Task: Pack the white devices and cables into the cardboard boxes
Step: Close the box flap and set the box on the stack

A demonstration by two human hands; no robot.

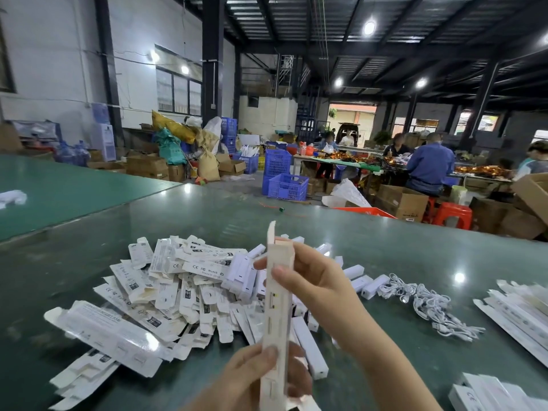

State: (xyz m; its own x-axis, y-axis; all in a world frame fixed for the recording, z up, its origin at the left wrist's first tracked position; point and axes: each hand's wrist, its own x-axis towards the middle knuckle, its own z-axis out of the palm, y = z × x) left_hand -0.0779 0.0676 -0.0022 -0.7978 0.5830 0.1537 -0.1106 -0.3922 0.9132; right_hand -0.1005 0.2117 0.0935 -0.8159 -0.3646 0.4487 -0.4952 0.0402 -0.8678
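I hold a long narrow cardboard box [277, 310] upright in front of me, its top flap open. My left hand [255, 378] grips its lower end and my right hand [308, 280] pinches its upper part. Behind it on the green table [296, 221] lies a big heap of flat white printed boxes [166, 292]. Several white bar-shaped devices [367, 283] lie to the right of the heap, and a bundle of white cables [430, 304] lies further right.
More long boxes are stacked at the right edge [516, 315] and the bottom right corner [492, 393]. Beyond the table stand blue crates [284, 179], cardboard cartons, red stools [452, 215] and people seated at another table.
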